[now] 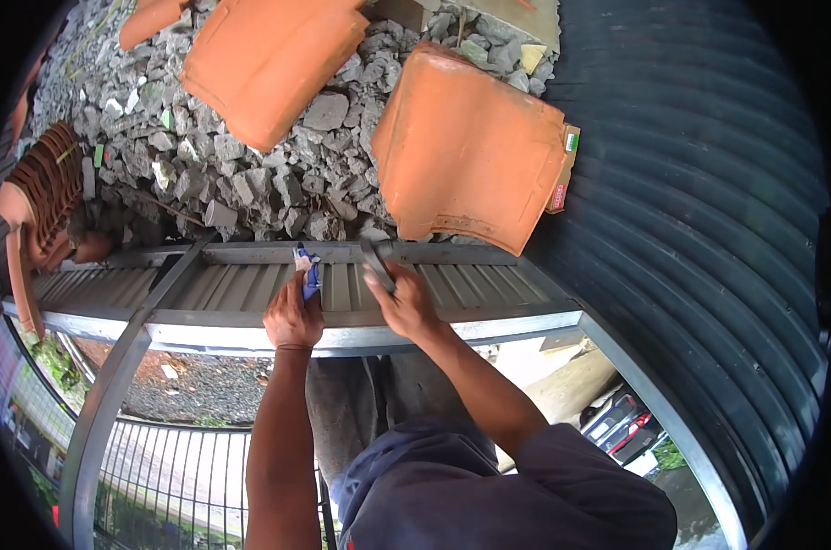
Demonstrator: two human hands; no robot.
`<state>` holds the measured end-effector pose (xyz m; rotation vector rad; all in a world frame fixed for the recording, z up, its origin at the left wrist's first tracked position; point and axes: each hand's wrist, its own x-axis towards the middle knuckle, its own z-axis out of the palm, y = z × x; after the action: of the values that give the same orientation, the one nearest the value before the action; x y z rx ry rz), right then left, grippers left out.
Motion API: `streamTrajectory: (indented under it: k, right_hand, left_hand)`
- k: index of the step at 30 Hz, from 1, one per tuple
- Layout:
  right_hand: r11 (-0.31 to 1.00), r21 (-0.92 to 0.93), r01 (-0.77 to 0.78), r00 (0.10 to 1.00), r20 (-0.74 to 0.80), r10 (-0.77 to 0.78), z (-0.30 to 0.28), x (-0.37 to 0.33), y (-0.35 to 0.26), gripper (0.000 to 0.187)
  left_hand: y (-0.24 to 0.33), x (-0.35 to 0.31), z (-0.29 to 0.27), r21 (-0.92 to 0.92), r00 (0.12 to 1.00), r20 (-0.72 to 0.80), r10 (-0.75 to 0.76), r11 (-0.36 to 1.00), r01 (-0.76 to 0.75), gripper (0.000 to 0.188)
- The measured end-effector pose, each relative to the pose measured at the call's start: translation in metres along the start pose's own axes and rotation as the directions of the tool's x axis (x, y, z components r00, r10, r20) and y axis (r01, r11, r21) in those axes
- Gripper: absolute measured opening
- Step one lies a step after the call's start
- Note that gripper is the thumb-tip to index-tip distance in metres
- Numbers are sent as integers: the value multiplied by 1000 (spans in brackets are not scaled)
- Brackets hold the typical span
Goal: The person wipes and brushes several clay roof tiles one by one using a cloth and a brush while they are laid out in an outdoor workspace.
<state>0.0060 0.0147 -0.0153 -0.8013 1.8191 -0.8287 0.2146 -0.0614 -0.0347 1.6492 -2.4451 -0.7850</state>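
Observation:
My left hand [293, 312] is closed round a small crumpled blue-and-white packet [309, 275], held just over the far edge of the metal framing. To its right, my right hand [406, 298] grips a short dark hand tool [379, 265]. The tool's far end is blurred grey, and its exact kind cannot be made out. Both hands are above ribbed metal sheeting [241, 286] set between two rails. A large orange roof tile [475, 147] lies beyond my right hand on grey rubble [250, 183].
Another orange tile [273, 64] rests on the rubble, and a stack of tiles [44, 197] stands at the left. Dark corrugated sheeting [690, 183] slopes along the right. A silver metal frame [369, 335] crosses before me; the ground and a parked car [621, 426] show far below.

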Motion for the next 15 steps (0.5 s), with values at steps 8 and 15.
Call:
streamTrajectory:
  k: [8, 15]
  right_hand:
    - [844, -519, -136, 848, -501, -171, -139, -76, 131, 14]
    - [856, -428, -291, 659, -738, -145, -141, -93, 141, 16]
  left_hand:
    - [-5, -4, 6, 38, 999, 36, -17, 999, 15, 35]
    - [1, 4, 9, 170, 991, 76, -108, 981, 94, 34]
